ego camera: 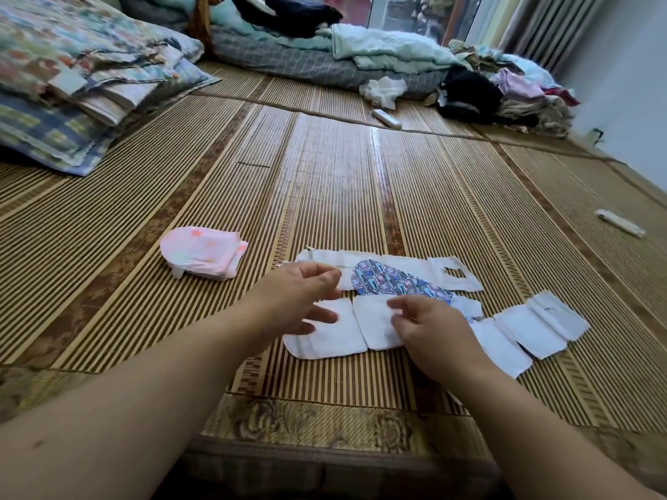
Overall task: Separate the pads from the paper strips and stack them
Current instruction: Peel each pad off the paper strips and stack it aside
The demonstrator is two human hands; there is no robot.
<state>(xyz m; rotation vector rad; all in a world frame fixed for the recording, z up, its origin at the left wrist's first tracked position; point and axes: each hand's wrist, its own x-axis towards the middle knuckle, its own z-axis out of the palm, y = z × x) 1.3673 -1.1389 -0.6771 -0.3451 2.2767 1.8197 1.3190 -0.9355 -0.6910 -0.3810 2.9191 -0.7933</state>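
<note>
Bamboo matting (325,182) covers the bed. White pads (375,324) lie unfolded at 6 o'clock, flat for peeling. Right hand (433,333) fingers pinch a pad's edge, probably to lift it; left hand (296,294) hovers beside, fingers apart, empty.
</note>
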